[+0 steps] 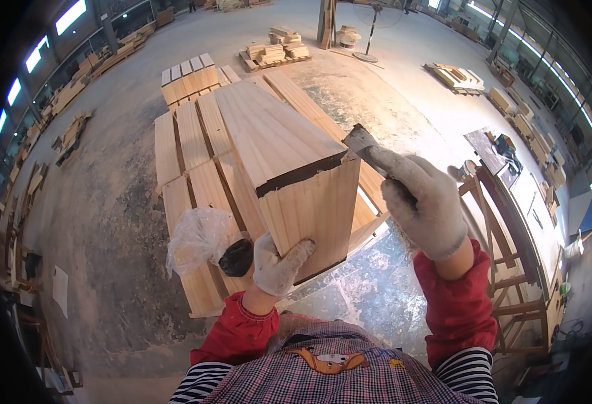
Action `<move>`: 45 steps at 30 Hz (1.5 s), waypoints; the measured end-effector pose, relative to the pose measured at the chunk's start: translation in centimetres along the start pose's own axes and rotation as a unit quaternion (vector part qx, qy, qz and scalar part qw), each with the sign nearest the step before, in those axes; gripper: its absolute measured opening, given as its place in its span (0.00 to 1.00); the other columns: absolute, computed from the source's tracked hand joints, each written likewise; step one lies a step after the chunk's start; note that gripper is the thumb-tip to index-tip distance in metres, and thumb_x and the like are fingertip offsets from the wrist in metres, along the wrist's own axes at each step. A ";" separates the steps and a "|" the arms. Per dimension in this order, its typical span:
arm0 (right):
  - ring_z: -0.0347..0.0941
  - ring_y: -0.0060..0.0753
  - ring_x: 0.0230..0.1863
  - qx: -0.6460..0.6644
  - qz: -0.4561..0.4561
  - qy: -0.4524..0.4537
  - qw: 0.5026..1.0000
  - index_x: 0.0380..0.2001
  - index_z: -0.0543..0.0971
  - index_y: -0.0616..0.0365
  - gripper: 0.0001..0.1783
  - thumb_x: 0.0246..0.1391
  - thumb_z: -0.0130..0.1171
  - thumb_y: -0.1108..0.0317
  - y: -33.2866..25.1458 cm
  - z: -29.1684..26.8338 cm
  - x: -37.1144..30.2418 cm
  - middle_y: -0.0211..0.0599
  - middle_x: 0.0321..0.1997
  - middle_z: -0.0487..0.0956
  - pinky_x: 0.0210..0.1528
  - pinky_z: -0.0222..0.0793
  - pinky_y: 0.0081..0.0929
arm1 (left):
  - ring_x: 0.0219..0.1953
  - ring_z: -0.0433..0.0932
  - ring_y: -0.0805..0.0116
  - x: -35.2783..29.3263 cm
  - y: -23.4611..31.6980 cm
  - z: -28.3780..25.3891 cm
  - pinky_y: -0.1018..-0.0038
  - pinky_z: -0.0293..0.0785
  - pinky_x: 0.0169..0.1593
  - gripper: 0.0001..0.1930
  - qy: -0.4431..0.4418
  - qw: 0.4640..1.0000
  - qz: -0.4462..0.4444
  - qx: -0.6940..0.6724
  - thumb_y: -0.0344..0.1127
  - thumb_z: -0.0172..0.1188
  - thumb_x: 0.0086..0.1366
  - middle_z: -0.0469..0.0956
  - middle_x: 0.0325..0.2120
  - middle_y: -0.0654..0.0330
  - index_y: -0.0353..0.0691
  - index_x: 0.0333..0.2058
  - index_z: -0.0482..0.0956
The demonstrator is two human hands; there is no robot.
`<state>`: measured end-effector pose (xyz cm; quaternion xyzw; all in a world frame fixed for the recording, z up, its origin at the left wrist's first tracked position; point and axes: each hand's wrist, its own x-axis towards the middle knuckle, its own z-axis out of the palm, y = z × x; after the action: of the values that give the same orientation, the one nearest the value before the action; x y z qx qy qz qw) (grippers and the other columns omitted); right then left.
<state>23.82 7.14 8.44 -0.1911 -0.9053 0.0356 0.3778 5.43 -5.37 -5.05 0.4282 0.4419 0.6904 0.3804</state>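
A long wooden box (307, 214) lies on a stack of pale boards, its end face turned toward me. A rough dark strip (302, 174) runs along the seam between its top and that end. My left hand (280, 264), in a whitish work glove, grips the lower left edge of the box, thumb on the end face. My right hand (425, 202), gloved too, holds a putty knife (365, 144) whose blade has dark stuff at its tip, close to the box's upper right corner. Beside my left hand are a clear plastic bag (201, 239) and a black lump (236, 258).
The board stack (191, 145) reaches away from me, with narrow gaps between boards. To the right stands a wooden workbench (511, 222) with tools and a small tub (468, 168). Farther off are loaded pallets (277, 50), a standing fan (370, 34) and a post (327, 25).
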 end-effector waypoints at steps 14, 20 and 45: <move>0.71 0.30 0.23 -0.129 0.021 -0.118 0.984 0.48 0.77 0.45 0.22 0.45 0.59 0.70 -2.7 -3.1 0.3 0.29 0.21 0.72 0.27 0.68 0.31 | 0.38 0.76 0.73 -0.1 0.3 0.2 0.79 0.72 0.42 0.17 -0.016 0.999 -0.006 -0.046 0.31 0.59 0.61 0.78 0.38 0.58 0.27 0.46 0.73; 0.72 0.31 0.19 -0.040 0.079 -0.117 0.989 0.53 0.74 0.53 0.25 0.48 0.56 0.76 -3.9 -3.1 -0.6 0.38 0.22 0.74 0.24 0.70 0.26 | 0.39 0.76 0.73 -0.2 0.3 0.1 0.78 0.73 0.42 0.16 -0.018 0.999 -0.004 -0.038 0.31 0.59 0.61 0.79 0.38 0.58 0.27 0.45 0.74; 0.74 0.42 0.21 0.126 0.118 -0.050 0.984 0.56 0.68 0.55 0.30 0.46 0.58 0.74 -7.1 2.8 -2.0 0.42 0.24 0.75 0.23 0.69 0.33 | 0.29 0.73 0.78 -0.1 0.3 -0.4 0.79 0.71 0.33 0.11 -0.019 0.999 -0.013 0.029 0.31 0.60 0.59 0.78 0.28 0.62 0.30 0.38 0.77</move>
<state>20.88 0.06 6.53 -0.2453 -0.8824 0.2030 0.3465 5.09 -5.65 -4.91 0.4463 0.4599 0.6639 0.3854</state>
